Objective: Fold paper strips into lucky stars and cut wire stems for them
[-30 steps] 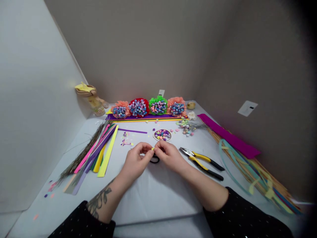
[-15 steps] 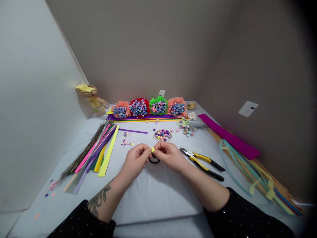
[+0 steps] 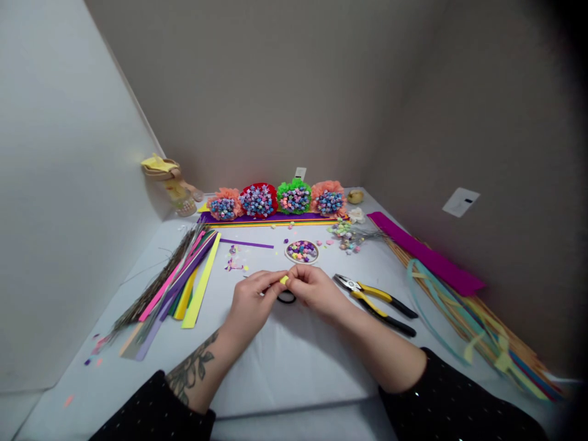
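Note:
Both my hands meet over the white table surface. Between their fingertips is a tiny yellow paper piece [image 3: 284, 280], possibly a folded strip. My left hand [image 3: 252, 301] pinches its left side, and my right hand [image 3: 313, 292] pinches its right side. Just below them lies a black elastic loop [image 3: 286, 297], partly hidden by my fingers. Yellow-handled pliers [image 3: 374, 308] lie to the right of my right hand, apart from it. A round dish of small paper stars [image 3: 302, 251] sits beyond my hands.
Coloured paper strips [image 3: 193, 291] and a bundle of dried stems [image 3: 156, 288] lie to the left. Wooden sticks and ribbons [image 3: 463, 318] lie to the right beside a magenta strip [image 3: 425, 251]. Several paper-star bouquets [image 3: 275, 200] line the back, against the walls.
My hands have shifted slightly, with the yellow piece still pinched between them. My left fingers now lie flatter, and the view has tilted a little.

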Available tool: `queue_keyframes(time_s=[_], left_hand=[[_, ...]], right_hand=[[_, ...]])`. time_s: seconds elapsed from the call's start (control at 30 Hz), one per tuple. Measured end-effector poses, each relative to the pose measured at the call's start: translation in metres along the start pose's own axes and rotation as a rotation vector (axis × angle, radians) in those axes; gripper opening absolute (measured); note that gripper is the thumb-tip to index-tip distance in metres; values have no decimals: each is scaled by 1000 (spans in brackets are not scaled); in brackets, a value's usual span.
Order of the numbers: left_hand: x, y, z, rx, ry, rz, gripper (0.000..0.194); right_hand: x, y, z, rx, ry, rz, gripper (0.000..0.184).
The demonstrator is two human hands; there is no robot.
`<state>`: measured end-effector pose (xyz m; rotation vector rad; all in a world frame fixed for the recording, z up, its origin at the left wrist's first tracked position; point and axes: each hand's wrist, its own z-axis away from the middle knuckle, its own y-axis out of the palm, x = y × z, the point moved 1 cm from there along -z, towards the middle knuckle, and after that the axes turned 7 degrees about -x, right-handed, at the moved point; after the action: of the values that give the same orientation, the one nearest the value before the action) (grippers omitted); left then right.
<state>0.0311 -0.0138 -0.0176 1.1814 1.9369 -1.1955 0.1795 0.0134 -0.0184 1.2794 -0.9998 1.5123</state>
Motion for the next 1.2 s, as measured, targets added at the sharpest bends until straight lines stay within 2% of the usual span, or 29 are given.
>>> queue_keyframes(time_s=[0.17, 0.23, 0.33, 0.5, 0.6, 0.77, 0.87, 1.03, 1.2], left_hand=[[0, -1, -4, 29, -141, 109, 18], [0, -2, -5, 33, -144, 112, 18], [-1, -1, -4, 50, -115, 94, 19], [-2, 0, -2, 50, -181, 93, 23], [-4, 0, -2, 31, -127, 20, 21], [-6, -2, -2, -6, 68, -52, 16], [-3, -3, -1, -11, 156, -76, 15], [1, -1, 0, -16, 183, -82, 15], [-1, -2, 0, 7, 126, -60, 16]], right_hand=[[1, -1, -2, 3, -60, -15, 19], [0, -1, -2, 21, -76, -26, 20], [-1, -2, -2, -27, -117, 59, 17], [2, -3, -2, -46, -142, 101, 13], [5, -2, -1, -44, -110, 68, 15], [4, 1, 2, 33, 39, -73, 14], [1, 2, 2, 75, 78, -138, 14], [-2, 2, 2, 77, 59, -120, 16], [-2, 1, 1, 85, 53, -53, 21]])
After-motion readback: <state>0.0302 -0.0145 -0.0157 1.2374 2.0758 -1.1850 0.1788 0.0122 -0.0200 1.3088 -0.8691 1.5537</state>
